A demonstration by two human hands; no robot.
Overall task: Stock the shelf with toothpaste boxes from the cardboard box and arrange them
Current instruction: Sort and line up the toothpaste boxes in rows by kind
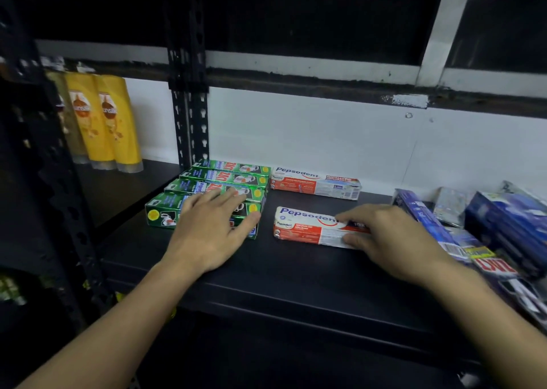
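Observation:
Several green toothpaste boxes (228, 178) lie side by side on the black shelf (266, 273), left of centre. My left hand (210, 228) rests flat on the nearest green box, fingers spread. A red-and-white Pepsodent box (302, 225) lies at the shelf's middle; my right hand (384, 237) grips its right end between thumb and fingers. A second Pepsodent box (313, 181) lies behind it near the white wall. The cardboard box is not in view.
Yellow shampoo bottles (103, 122) stand at the back left beyond a black perforated upright (189, 116). A loose heap of blue toothpaste boxes (485, 228) crowds the right end of the shelf. Another shelf board hangs overhead.

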